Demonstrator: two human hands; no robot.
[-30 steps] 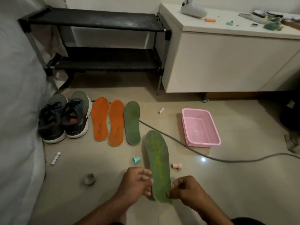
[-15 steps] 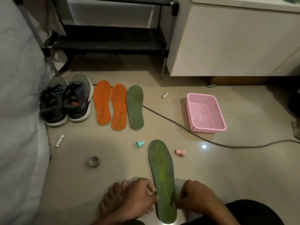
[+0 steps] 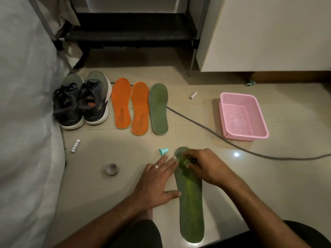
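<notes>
Left hand (image 3: 154,183) beside, right hand (image 3: 207,169) pinching green insole (image 3: 191,208).

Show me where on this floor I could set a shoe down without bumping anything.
The widest bare floor lies right of the near green insole, below the grey cable. A smaller patch lies nearer than the tape roll, beside the bedding. It is crowded along the shoes and the row of insoles, and around the teal cap.

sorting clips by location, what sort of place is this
Likely a room at home, maybe a bedroom: what looks like a bed at the left, a low black rack, and sneakers on the tiled floor.
</notes>
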